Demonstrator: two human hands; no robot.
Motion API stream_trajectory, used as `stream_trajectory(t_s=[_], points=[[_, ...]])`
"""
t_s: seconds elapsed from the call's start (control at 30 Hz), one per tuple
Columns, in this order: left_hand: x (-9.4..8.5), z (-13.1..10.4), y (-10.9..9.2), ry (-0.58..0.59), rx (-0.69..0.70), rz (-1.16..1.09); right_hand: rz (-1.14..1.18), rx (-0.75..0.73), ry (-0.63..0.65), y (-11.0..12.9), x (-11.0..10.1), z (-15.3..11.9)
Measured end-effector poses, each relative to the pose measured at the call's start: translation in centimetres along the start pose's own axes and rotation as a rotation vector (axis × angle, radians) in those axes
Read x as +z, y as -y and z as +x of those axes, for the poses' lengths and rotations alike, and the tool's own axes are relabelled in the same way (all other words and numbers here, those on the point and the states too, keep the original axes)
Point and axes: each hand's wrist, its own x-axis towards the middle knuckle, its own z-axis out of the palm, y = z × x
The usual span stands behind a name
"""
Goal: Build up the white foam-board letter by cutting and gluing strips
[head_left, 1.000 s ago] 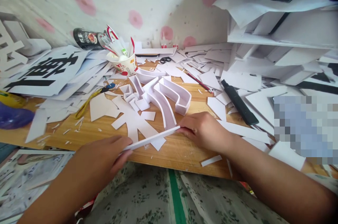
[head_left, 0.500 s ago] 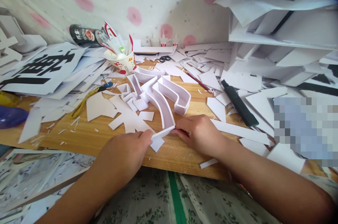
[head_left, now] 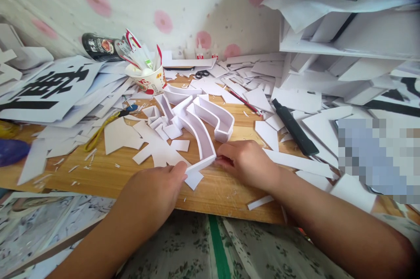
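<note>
On the wooden table [head_left: 105, 173] lies a white foam-board character [head_left: 199, 132] built with upright walls. A narrow foam-board strip [head_left: 201, 164] meets the near end of its long curved stroke. My left hand [head_left: 159, 191] pinches the strip's left end between thumb and fingers. At the corner where strip and curved wall meet, my right hand [head_left: 244, 161] has its fingertips closed and pressed; whether they grip the strip or only push on it is hidden. Beneath the strip shows a small white offcut [head_left: 194, 180].
A paper cup [head_left: 151, 82] of glue tubes stands behind the character. Black scissors [head_left: 201, 74], a red pencil [head_left: 244, 102] and a black-handled cutter [head_left: 295, 128] lie among white scraps. Printed sheets [head_left: 49, 90] are piled left; foam-board pieces [head_left: 348, 51] are stacked right.
The strip's right end now sits flush against the curved stroke's end, where its edge stood slightly off before. Both hands keep nearly the same place; the view has shifted slightly.
</note>
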Motion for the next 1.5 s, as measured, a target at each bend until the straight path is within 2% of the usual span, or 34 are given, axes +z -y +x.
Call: stream_trajectory(t_s=[0.27,0.43,0.7,0.87,0.97,1.07,1.2,1.33,1.5], points=[[-0.1,0.3,0.2,0.007,0.008,0.051,-0.011,0.015,0.098,-0.1,-0.6,0.3],[0.0,0.5,-0.2,-0.016,0.028,0.063,-0.082,0.039,0.105,0.2,-0.4,0.3],[0.5,0.2,-1.0,-0.035,0.012,0.077,-0.173,-0.007,0.083,0.3,0.4,0.2],[0.5,0.1,-1.2,-0.06,0.014,0.07,-0.118,0.059,0.153,0.6,-1.3,0.1],[0.2,0.1,-1.2,-0.048,0.009,0.067,-0.175,0.141,0.181,0.0,-3.2,-0.4],[-0.1,0.0,-1.3,-0.063,0.027,0.044,-0.332,0.291,0.165,-1.7,-5.0,-1.3],[-0.1,-0.1,-1.4,-0.092,0.04,0.013,-0.426,0.557,0.035,-4.6,-6.6,-2.5],[0.0,0.0,-1.5,-0.1,0.033,0.006,-0.489,0.721,-0.139,-6.9,-7.1,-3.0],[-0.6,-0.1,-1.6,-0.065,0.022,-0.032,-0.5,0.846,-0.146,-8.1,-6.5,-2.5]])
